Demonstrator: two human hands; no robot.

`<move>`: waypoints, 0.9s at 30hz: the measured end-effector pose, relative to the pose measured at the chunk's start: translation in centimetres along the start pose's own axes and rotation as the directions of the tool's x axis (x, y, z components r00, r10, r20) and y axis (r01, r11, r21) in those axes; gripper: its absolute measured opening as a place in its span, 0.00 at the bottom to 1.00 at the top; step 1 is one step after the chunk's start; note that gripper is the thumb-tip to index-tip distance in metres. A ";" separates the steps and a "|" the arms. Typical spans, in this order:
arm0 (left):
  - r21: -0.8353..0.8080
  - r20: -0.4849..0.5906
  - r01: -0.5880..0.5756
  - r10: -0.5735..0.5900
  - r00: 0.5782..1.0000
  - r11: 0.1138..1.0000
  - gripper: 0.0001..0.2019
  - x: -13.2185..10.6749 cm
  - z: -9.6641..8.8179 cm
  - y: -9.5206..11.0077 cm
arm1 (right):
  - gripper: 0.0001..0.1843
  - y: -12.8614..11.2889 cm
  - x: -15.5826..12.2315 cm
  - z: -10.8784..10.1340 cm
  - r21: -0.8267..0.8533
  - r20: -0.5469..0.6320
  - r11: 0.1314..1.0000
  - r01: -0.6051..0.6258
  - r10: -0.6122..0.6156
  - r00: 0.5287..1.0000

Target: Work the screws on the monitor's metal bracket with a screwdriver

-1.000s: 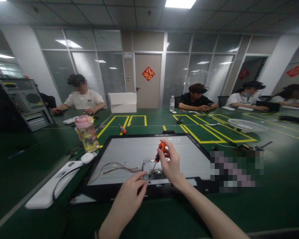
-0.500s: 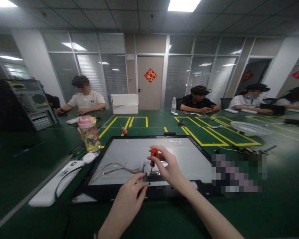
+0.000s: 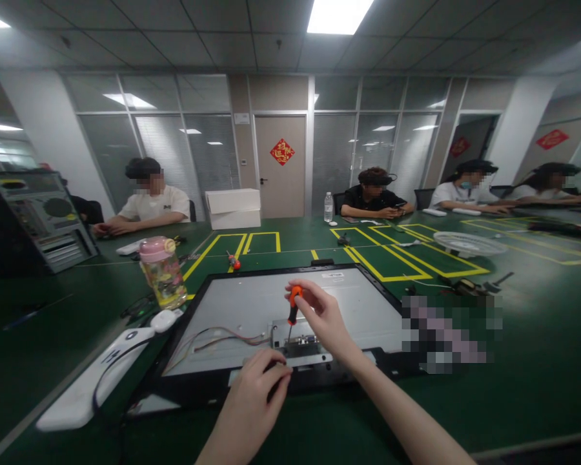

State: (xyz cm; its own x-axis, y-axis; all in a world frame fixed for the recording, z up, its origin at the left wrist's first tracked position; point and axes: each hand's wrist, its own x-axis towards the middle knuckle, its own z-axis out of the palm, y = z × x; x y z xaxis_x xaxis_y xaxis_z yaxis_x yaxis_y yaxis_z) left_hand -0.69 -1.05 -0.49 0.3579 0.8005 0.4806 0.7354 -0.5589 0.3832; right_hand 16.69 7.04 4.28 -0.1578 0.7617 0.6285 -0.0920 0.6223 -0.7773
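Observation:
A monitor (image 3: pixel 252 303) lies face down on the green table, its grey metal back up. My right hand (image 3: pixel 322 316) grips an orange-handled screwdriver (image 3: pixel 293 305) held nearly upright, its tip on the small circuit board (image 3: pixel 301 342) near the monitor's front edge. My left hand (image 3: pixel 259 387) rests at the black bezel just in front of that board, fingers curled and pressing on it. Thin coloured wires (image 3: pixel 223 336) run from the board to the left.
A pink-lidded bottle (image 3: pixel 162 271) and a white device (image 3: pixel 91 381) with a black cable lie to the left. A computer case (image 3: pixel 39 216) stands far left. A fan grille (image 3: pixel 467 242) lies at right. Other people sit along the far side.
My right hand has turned the screwdriver from a tilt to nearly upright and shifted it slightly left on the board. My left hand stays at the bezel. The view dipped a little.

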 end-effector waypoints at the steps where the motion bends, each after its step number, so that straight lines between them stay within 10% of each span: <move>1: 0.014 -0.019 0.023 -0.022 1.000 1.000 0.13 0.0 0.0 -0.3 | 0.11 0.1 0.1 -0.1 -0.004 -0.022 1.000 0.005 -0.005 1.000; 11: 0.113 0.052 0.271 -0.278 0.959 0.956 0.17 -0.1 0.0 -1.5 | 0.16 0.2 -0.1 -0.5 -0.109 -0.070 0.992 0.062 -0.070 0.995; 27: 0.189 0.102 0.237 -0.259 0.960 0.953 0.15 0.2 -0.2 -0.4 | 0.10 0.0 0.1 -1.1 0.080 -0.062 0.997 -0.012 0.017 0.998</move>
State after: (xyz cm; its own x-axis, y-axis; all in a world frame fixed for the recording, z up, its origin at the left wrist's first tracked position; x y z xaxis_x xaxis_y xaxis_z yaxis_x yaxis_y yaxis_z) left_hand -1.01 -0.76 -0.42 0.2123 0.9357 0.2818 0.8944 -0.3022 0.3298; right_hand 17.75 7.31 4.32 -0.0978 0.7820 0.6155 -0.1683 0.5966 -0.7847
